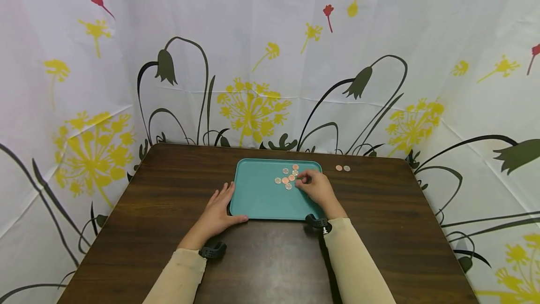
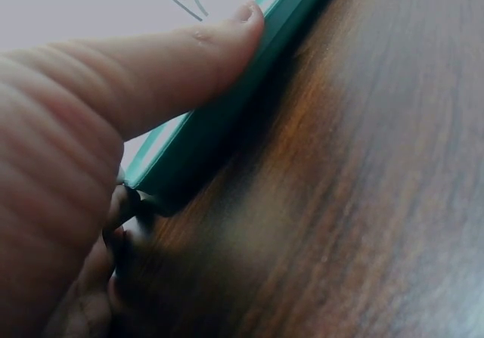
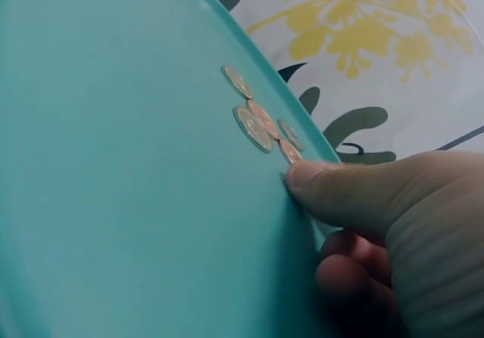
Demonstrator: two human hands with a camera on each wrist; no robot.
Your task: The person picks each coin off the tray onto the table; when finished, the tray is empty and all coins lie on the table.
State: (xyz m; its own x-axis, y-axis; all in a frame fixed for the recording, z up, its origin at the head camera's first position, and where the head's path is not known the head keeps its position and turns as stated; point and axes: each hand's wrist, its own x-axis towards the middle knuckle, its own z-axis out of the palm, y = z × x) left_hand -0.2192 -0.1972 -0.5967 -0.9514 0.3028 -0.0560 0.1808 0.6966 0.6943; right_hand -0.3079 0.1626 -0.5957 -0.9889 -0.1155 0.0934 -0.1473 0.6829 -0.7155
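Observation:
A teal tray (image 1: 261, 201) lies on the dark wooden table, with several copper and silver coins (image 1: 285, 180) on its right half. At the tray's near left corner, my left hand (image 1: 217, 215) is spread, fingers along the left side. Its straight thumb (image 2: 204, 58) rests over the near rim in the left wrist view. My right hand (image 1: 318, 191) reaches over the right rim, thumb and curled fingers at the coins. In the right wrist view the thumb tip is right by a copper coin (image 3: 290, 153); I cannot tell whether a coin is between the fingertips.
A copper coin (image 1: 339, 168) and a silver coin (image 1: 347, 168) lie on the table (image 1: 379, 201) to the right of the tray. A white curtain (image 1: 270, 22) with flower prints hangs behind the table and along both sides. Dark bands circle both wrists.

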